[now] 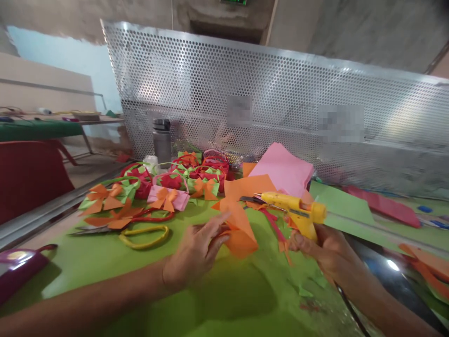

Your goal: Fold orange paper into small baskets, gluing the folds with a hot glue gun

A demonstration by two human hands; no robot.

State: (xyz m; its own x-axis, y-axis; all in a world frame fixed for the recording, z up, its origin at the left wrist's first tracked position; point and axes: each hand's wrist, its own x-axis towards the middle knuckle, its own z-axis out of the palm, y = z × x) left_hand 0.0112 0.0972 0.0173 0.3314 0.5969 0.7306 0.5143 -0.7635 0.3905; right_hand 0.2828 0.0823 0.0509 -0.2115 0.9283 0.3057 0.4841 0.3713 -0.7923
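My left hand (198,248) pinches a folded piece of orange paper (242,238) above the green table cover (140,290). In my right hand (329,252) is a yellow hot glue gun (294,208), gripped by its handle, its nozzle pointing left over more orange paper (249,185). The nozzle is apart from the folded piece. Left of my hands lie scissors (147,236) with a yellow-and-red handle, next to an orange paper bow (119,217). Behind them stand several small paper bags with bows, among them a pink one (171,199) and a green one (206,187).
A grey bottle (162,142) stands at the back before a perforated metal panel (210,79). Pink sheets (280,168), green paper (340,203) and a red pack (386,206) lie behind and right. A purple object (21,267) sits at the left edge. Paper scraps (305,290) lie nearby.
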